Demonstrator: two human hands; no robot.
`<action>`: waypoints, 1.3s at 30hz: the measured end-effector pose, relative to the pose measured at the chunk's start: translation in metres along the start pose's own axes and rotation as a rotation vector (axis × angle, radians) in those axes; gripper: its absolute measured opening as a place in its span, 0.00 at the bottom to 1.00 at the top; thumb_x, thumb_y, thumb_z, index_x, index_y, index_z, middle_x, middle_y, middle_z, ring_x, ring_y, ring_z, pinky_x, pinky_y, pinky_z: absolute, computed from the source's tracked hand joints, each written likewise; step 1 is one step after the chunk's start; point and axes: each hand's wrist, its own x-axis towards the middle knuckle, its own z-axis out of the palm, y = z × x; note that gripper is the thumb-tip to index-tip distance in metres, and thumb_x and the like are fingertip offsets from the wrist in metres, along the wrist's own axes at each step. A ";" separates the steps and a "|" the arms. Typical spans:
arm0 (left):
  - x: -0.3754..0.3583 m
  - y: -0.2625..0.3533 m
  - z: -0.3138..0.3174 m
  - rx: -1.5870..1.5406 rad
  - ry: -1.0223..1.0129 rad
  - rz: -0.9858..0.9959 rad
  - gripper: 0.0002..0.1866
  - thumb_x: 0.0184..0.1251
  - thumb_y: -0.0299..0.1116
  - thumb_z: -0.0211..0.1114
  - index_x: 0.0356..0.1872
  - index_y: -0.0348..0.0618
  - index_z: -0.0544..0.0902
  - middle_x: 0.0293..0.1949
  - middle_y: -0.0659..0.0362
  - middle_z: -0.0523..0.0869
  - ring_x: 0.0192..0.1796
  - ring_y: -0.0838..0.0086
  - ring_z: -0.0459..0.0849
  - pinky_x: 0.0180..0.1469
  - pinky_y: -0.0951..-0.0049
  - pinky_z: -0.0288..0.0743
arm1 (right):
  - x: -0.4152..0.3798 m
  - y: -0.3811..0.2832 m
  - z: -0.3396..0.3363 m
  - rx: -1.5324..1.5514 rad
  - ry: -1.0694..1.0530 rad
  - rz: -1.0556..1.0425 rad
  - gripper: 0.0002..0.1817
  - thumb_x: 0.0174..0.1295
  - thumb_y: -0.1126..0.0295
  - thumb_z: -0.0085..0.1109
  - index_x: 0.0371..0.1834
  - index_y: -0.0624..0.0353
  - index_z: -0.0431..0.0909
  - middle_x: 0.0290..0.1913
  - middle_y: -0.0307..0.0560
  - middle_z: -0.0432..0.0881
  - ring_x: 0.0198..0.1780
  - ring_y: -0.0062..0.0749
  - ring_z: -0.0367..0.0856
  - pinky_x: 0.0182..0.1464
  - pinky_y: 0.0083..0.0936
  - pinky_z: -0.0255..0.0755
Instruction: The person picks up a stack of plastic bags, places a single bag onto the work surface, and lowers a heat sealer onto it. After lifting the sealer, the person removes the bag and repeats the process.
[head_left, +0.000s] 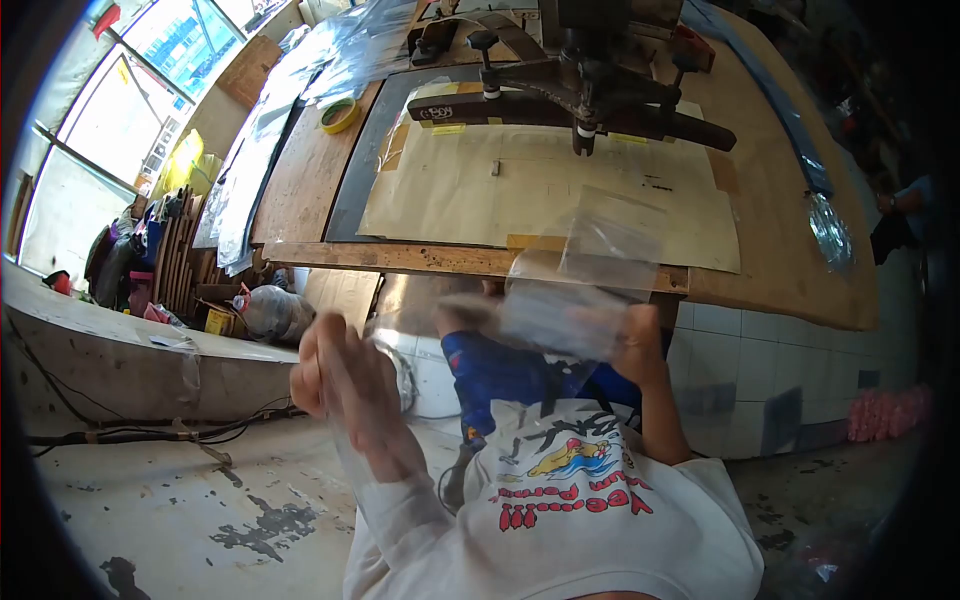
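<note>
My left hand (340,385) is raised in front of my chest, blurred, with its fingers closed on a thin clear plastic sheet (400,330). My right hand (640,345) is held below the front edge of the wooden workbench (790,250) and grips a clear plastic bag (590,275), which overlaps the bench edge. The plastic seems to stretch between both hands; I cannot tell whether it is one piece or two. My white printed shirt (570,500) fills the bottom of the view.
A dark metal press arm (580,95) stands over a beige sheet (520,190) on the bench. A yellow tape roll (340,115) and clear plastic sheets (260,130) lie at the bench's left. A plastic jug (270,310) and clutter sit on the floor.
</note>
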 end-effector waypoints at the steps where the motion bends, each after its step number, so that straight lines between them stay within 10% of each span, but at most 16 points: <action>1: 0.016 -0.009 0.007 -0.022 0.163 0.010 0.20 0.70 0.34 0.56 0.55 0.28 0.70 0.36 0.45 0.79 0.29 0.54 0.79 0.28 0.59 0.80 | -0.003 -0.012 -0.001 -0.223 -0.077 -0.158 0.11 0.47 0.70 0.68 0.35 0.58 0.86 0.25 0.49 0.81 0.26 0.47 0.79 0.30 0.36 0.71; 6: 0.089 -0.068 -0.030 0.145 0.384 -0.325 0.22 0.79 0.41 0.49 0.59 0.29 0.72 0.73 0.29 0.60 0.73 0.43 0.67 0.71 0.50 0.69 | -0.071 0.011 0.038 0.134 -0.509 -0.069 0.07 0.44 0.69 0.68 0.24 0.61 0.83 0.20 0.56 0.75 0.24 0.51 0.78 0.29 0.39 0.73; 12: 0.067 -0.087 -0.063 2.022 -0.340 -0.502 0.25 0.73 0.41 0.62 0.67 0.42 0.73 0.73 0.45 0.67 0.76 0.53 0.64 0.76 0.54 0.58 | -0.088 -0.016 0.042 0.209 -0.653 -0.173 0.14 0.50 0.67 0.70 0.40 0.57 0.86 0.31 0.45 0.83 0.30 0.38 0.81 0.42 0.36 0.75; 15: 0.055 -0.087 -0.058 2.247 -0.440 -0.400 0.28 0.68 0.37 0.67 0.68 0.44 0.73 0.72 0.48 0.69 0.76 0.52 0.63 0.76 0.55 0.58 | -0.060 -0.037 0.028 0.304 -0.600 -0.302 0.07 0.49 0.70 0.65 0.28 0.63 0.82 0.25 0.52 0.80 0.27 0.46 0.82 0.33 0.38 0.77; 19: 0.036 -0.077 -0.047 2.179 0.038 -0.207 0.25 0.66 0.29 0.68 0.64 0.40 0.76 0.66 0.47 0.76 0.70 0.54 0.72 0.70 0.56 0.66 | -0.057 -0.030 0.026 0.226 -0.492 -0.255 0.06 0.46 0.72 0.64 0.24 0.61 0.78 0.26 0.49 0.79 0.27 0.45 0.81 0.32 0.38 0.76; 21: 0.011 -0.075 -0.062 2.102 0.263 0.069 0.14 0.67 0.27 0.66 0.52 0.38 0.81 0.51 0.48 0.83 0.51 0.57 0.84 0.55 0.64 0.76 | -0.062 -0.019 0.029 0.270 -0.449 -0.235 0.06 0.45 0.70 0.64 0.24 0.60 0.78 0.24 0.47 0.78 0.28 0.45 0.80 0.31 0.40 0.74; 24: -0.022 -0.087 -0.072 1.669 0.519 -0.343 0.15 0.70 0.30 0.66 0.55 0.35 0.80 0.42 0.48 0.84 0.43 0.66 0.87 0.49 0.70 0.79 | -0.063 -0.017 0.028 0.309 -0.433 -0.208 0.07 0.46 0.68 0.63 0.24 0.59 0.78 0.23 0.47 0.77 0.27 0.45 0.80 0.31 0.41 0.72; 27: -0.046 -0.103 -0.087 1.698 0.360 -0.864 0.41 0.67 0.51 0.69 0.66 0.25 0.68 0.46 0.39 0.87 0.48 0.58 0.88 0.53 0.67 0.78 | -0.063 -0.015 0.024 0.339 -0.497 -0.230 0.07 0.48 0.67 0.63 0.23 0.58 0.77 0.23 0.47 0.76 0.27 0.45 0.79 0.31 0.41 0.72; 33: -0.078 -0.161 -0.166 1.553 -0.036 -1.750 0.46 0.61 0.70 0.63 0.57 0.27 0.79 0.40 0.38 0.88 0.46 0.54 0.88 0.50 0.63 0.78 | -0.065 -0.026 0.036 0.523 -0.647 -0.299 0.06 0.50 0.69 0.62 0.24 0.57 0.77 0.22 0.47 0.76 0.26 0.45 0.79 0.30 0.39 0.71; 39: -0.119 -0.185 -0.222 1.509 -0.452 -1.673 0.42 0.61 0.72 0.60 0.45 0.32 0.87 0.40 0.39 0.88 0.41 0.51 0.88 0.47 0.61 0.78 | -0.047 -0.041 0.021 0.433 -0.692 -0.323 0.04 0.50 0.71 0.63 0.27 0.57 0.79 0.22 0.49 0.78 0.25 0.44 0.82 0.33 0.36 0.77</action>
